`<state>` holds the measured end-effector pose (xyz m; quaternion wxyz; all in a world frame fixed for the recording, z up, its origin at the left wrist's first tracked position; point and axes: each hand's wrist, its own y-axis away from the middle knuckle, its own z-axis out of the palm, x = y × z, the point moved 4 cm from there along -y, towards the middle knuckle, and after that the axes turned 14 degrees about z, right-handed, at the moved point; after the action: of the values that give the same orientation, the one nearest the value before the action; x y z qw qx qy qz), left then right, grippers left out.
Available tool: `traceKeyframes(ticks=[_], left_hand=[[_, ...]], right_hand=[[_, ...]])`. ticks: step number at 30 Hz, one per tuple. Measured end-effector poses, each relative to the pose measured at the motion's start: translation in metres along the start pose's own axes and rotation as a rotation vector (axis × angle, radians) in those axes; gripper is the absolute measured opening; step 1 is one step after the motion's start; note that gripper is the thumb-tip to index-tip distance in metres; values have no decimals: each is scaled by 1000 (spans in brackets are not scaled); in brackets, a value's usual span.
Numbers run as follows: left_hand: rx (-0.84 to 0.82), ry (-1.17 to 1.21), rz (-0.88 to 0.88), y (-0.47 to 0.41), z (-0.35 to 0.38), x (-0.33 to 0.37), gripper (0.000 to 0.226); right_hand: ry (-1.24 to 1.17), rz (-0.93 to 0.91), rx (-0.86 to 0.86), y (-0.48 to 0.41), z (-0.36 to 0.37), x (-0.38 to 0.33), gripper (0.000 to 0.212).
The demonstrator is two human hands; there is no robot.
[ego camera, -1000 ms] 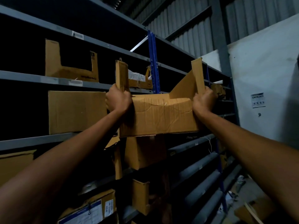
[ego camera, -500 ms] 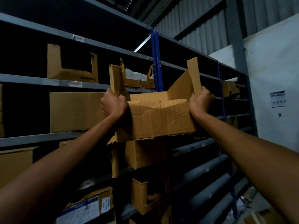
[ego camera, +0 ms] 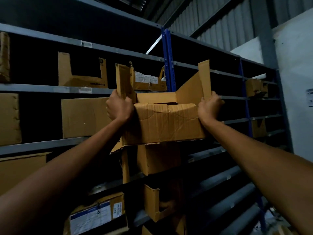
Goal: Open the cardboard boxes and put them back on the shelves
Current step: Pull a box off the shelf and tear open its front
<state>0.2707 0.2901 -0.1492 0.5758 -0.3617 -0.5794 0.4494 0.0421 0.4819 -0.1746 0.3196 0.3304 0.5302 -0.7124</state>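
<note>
**Open box held up at the racking**

Two bare forearms reach up from the lower corners. The left hand curls round the left flap of the cardboard box, and the right hand clamps the right flap. The box sits at the centre, top open and both side flaps upright. Its front wall is creased and dented. The inside is dark, so its contents cannot be told. Its base is level with a grey metal shelf; whether it rests there is unclear.

At 9 o'clock of it stands a closed plain box. At 11 o'clock there is a cut-down box, and at 12 o'clock a torn box with a white label. A blue-labelled box lies at 7 o'clock.

A blue upright rises behind. Farther off are corrugated sheeting at 1 o'clock and a white wall at 3 o'clock.
</note>
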Motion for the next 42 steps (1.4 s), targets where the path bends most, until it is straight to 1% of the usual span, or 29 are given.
traceKeyframes(ticks=[5, 10, 12, 16, 20, 24, 27, 29, 31, 33, 36, 38, 39, 40, 42], left_hand=[[-24, -35, -8, 4, 4, -11, 29], [-83, 7, 9, 10, 16, -31, 37], [-105, 25, 42, 8, 22, -40, 44], [-149, 48, 147, 1, 36, -58, 68], [-179, 63, 201, -13, 57, -86, 73], [-164, 98, 221, -29, 82, -117, 76], [-156, 153, 215, -36, 103, -140, 86], [-129, 179, 232, -41, 118, -151, 91], [-65, 136, 363, -49, 131, -158, 89], [-12, -29, 579, -55, 144, -163, 80], [-37, -348, 951, -50, 172, -173, 61], [-134, -457, 1195, -43, 190, -178, 45], [-201, -473, 1258, -40, 198, -180, 38], [-266, -474, 1277, -39, 205, -181, 33], [-339, -474, 1248, -42, 215, -181, 30]], right_hand=[[5, 33, -20, 6, 12, 14, 17], [10, 45, -53, 6, 32, 35, 12], [25, 48, -66, 3, 41, 38, 15], [70, 33, -89, -5, 66, 43, 23], [71, 32, -103, -13, 96, 54, 24], [109, 12, -116, -24, 136, 66, 30], [134, -16, -113, -39, 165, 75, 39], [134, -44, -105, -49, 184, 82, 54], [147, -108, -96, -56, 200, 89, 72], [136, -245, -64, -60, 213, 94, 78], [167, -466, 40, -64, 230, 97, 72], [203, -564, 90, -68, 241, 100, 68], [214, -614, 106, -70, 246, 101, 67], [225, -680, 116, -72, 252, 103, 65], [233, -838, 123, -71, 262, 103, 58]])
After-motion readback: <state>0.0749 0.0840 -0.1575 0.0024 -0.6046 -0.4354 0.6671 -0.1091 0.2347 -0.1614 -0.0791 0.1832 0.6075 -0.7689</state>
